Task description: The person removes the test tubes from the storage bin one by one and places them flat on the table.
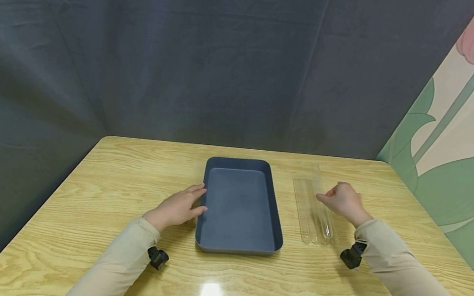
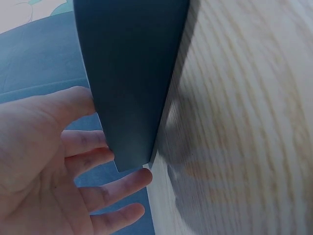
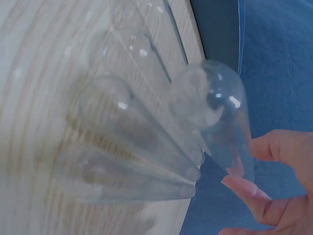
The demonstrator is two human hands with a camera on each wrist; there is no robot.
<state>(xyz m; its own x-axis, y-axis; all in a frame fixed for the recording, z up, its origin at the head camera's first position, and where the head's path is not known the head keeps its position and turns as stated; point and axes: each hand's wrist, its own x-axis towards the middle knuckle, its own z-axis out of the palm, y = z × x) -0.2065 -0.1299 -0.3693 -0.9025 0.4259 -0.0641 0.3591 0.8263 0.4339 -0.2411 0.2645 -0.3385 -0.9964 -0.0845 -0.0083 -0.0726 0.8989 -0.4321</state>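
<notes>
A dark blue rectangular tray (image 1: pixel 239 211) lies on the wooden table, its inside bare. My left hand (image 1: pixel 178 207) rests against the tray's left rim, fingers spread and fairly straight. In the left wrist view, that hand's thumb (image 2: pixel 78 105) touches the tray's edge. To the right of the tray, my right hand (image 1: pixel 344 202) pinches a clear test tube (image 3: pixel 210 98) between thumb and fingers, its rounded end toward me and raised above the others. Several more clear test tubes (image 1: pixel 303 208) lie side by side on the table under and left of that hand.
The pale wooden table (image 1: pixel 81 228) ends at a dark cloth backdrop (image 1: pixel 210 68) behind. At the right stands a wall panel with a flower pattern (image 1: pixel 471 144). A black wrist camera (image 1: pixel 352 255) hangs beneath my right cuff.
</notes>
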